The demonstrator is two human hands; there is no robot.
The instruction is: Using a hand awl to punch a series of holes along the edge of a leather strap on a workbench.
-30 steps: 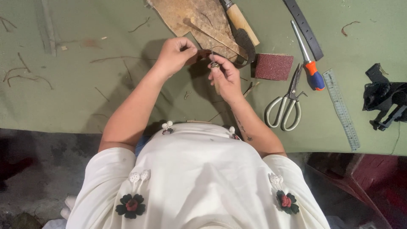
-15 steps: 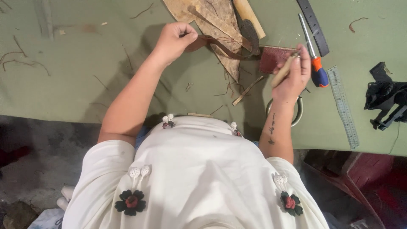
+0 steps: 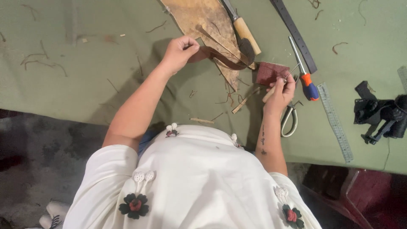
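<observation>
Nearest the camera is the person's white top, sewn with dark fabric flowers, and both forearms reach out from it over the green table. Since the picture half a second back the right hand has come in a little from the right and now sits just near of the dark red abrasive pad; its fingers are pinched together on a thin awl with a pale wooden handle, the metal tip pointing far and right. The scissors that the hand covered then now show just near and right of it. The left hand has hardly moved: it stays closed in a fist on the end of a dark brown leather strap, which curves rightward across the table to the near edge of the pad.

Between the two hands lie thin leather trimmings and a small wooden stick. Farther off, a tan leather hide spreads under the strap, with a wooden-handled knife lying on its right edge. Right of the pad rests a screwdriver with an orange and blue handle, then a dark strip running far, a clear ruler and, at the far right, a black clamp. The strap and the knife blade cross the hide close to the pad, crowding the space far of the right hand
</observation>
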